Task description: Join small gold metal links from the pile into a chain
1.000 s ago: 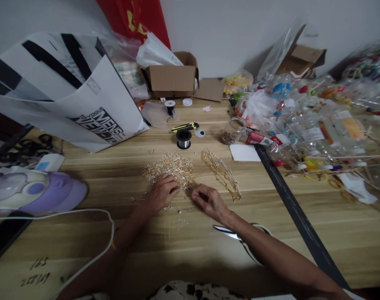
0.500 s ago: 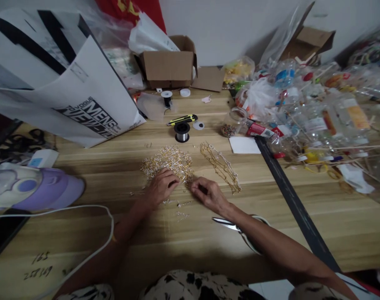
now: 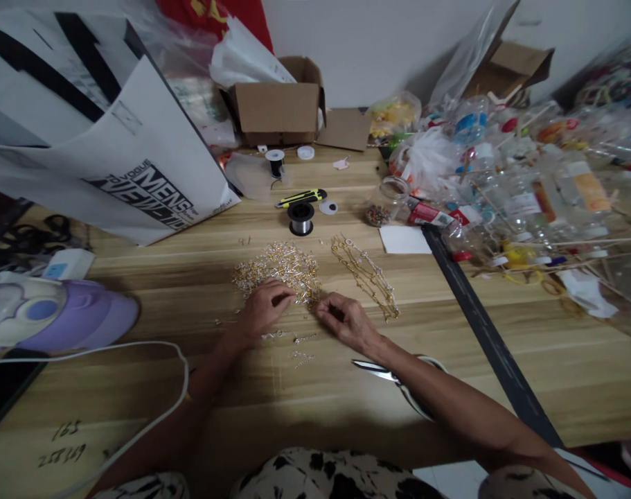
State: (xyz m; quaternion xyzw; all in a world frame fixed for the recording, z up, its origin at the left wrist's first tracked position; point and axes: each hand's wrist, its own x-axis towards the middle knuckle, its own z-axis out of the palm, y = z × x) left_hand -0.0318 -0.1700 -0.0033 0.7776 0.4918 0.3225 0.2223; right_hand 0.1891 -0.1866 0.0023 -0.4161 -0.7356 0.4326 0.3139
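Note:
A heap of small gold and silver pieces (image 3: 287,265) lies on the wooden table. At its lower left edge rests my left hand (image 3: 266,305), thumb and fingertips pinched together on something too small to make out. My right hand (image 3: 343,319) is beside the heap's lower right edge, its fingers curled in a pinch; whatever it holds is too tiny to name. Short chain pieces (image 3: 300,358) lie below the hands. Gold and silver chains (image 3: 364,277) are stretched out to the right of the heap. Open scissors (image 3: 377,371) lie partly beneath my right forearm.
Behind the heap are a wire spool (image 3: 301,220), a yellow-black cutter (image 3: 299,199) and a cardboard box (image 3: 278,109). A white bag (image 3: 138,159) and purple appliance (image 3: 91,312) stand left. Plastic bottles (image 3: 528,194) crowd the right, near a jar of beads (image 3: 380,213).
My left hand has shifted slightly left and up along the heap's edge. My right hand stays almost where it was. The whole view has moved a little.

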